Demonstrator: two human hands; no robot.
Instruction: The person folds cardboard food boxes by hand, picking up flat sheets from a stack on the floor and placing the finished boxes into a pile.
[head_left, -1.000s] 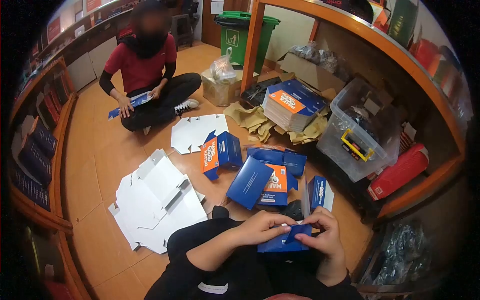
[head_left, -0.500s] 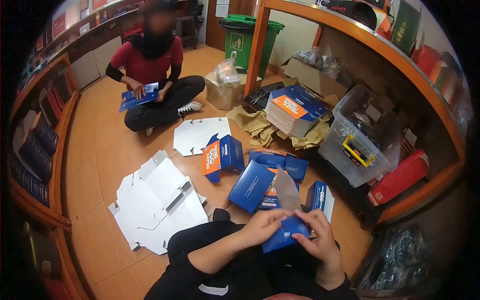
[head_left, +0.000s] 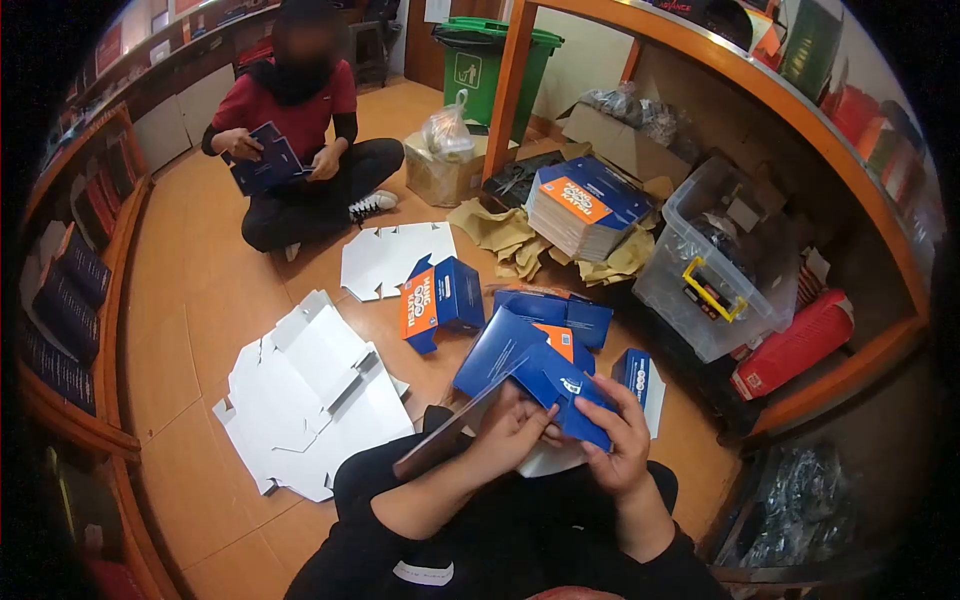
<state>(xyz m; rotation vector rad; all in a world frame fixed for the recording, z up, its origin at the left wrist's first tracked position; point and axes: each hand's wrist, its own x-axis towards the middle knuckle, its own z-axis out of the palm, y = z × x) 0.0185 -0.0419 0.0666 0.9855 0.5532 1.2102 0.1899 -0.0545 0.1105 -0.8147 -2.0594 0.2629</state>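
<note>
A partly folded blue cardboard box point(head_left: 550, 378) is held over my lap, one panel slanting down to the left. My left hand point(head_left: 512, 432) is closed on its inner side, with some fingers hidden behind the card. At the right edge, my right hand point(head_left: 622, 432) grips a blue flap between thumb and fingers. Just beyond it on the floor rests another blue box point(head_left: 490, 352), partly covered by the held one. An orange and blue box point(head_left: 440, 305) stands farther left, and a blue and white box point(head_left: 638, 385) lies to the right.
Flat white cardboard sheets point(head_left: 300, 400) spread at my left. A person point(head_left: 290, 120) sits cross-legged opposite, holding a dark blue card piece point(head_left: 265, 165). Stacked printed cartons point(head_left: 585, 205) rest on brown paper by a clear plastic bin point(head_left: 690, 270). Wooden shelves point(head_left: 505, 100) flank both sides.
The held box has turned and risen, its panel swinging to the left. My left hand has shifted left and inside it. The other person's card has been lifted and tilted.
</note>
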